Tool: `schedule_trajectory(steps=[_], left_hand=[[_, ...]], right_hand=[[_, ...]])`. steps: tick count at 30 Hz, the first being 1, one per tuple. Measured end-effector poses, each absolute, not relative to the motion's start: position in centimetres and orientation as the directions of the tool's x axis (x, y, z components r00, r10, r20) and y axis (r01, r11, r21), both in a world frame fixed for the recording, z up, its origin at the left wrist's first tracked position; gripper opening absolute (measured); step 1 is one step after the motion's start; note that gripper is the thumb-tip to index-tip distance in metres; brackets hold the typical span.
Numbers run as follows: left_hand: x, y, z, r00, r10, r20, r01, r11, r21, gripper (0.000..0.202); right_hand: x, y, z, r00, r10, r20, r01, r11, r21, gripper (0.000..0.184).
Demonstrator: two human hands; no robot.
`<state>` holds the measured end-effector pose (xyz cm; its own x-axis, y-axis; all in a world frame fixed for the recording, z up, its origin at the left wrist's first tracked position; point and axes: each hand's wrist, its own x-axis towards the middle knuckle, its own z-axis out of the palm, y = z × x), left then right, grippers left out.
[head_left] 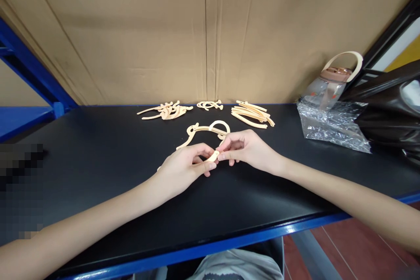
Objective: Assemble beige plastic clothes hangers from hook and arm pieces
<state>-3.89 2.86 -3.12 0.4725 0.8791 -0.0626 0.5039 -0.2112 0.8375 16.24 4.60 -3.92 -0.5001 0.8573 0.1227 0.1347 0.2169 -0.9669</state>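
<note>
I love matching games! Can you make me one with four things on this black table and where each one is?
Things:
1. small beige piece
2. water bottle
3. bundle of long strips
4. black bag

Places:
A. farthest right on the table
B. pinched between the left hand and the right hand
C. lying at the back, near the cardboard
D. behind the crinkly clear plastic, handle on top

Pairs: 1-B, 2-D, 3-C, 4-A
</note>
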Motion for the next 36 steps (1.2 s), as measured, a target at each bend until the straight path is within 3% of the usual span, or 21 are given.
schedule_trajectory(steps=[3,6,11,18,36], left_hand=[[-3.9,3.2,-2.9,0.513,0.855,-0.081,0.441,-0.181,0.879,0.023],[-4.0,3.5,-2.5,0.52,0.844,-0.13,0.416,-0.118,0.901,0.031],[-4.1,3.6,-2.5,0.51,0.843,-0.172,0.424,-0.072,0.903,0.031],[-3.9,3.3,-2.5,0.482,0.864,-0.144,0.414,-0.08,0.907,0.032],[-4.5,3.9,-2.3,0.508,0.838,-0.199,0.451,-0.062,0.89,0.04]], right_hand=[[16.4,4.9,-3.9,-0.54,0.822,0.18,0.171,0.316,-0.933,0.023],[16.8,5.4,-4.0,-0.529,0.817,0.231,0.248,0.409,-0.878,0.036],[17.5,6.1,-3.8,-0.506,0.793,0.34,0.44,0.576,-0.689,0.023],[17.8,5.9,-3.5,-0.561,0.714,0.419,0.544,0.699,-0.464,0.019],[17.9,5.7,-4.2,-0.592,0.683,0.429,0.575,0.73,-0.369,0.028]])
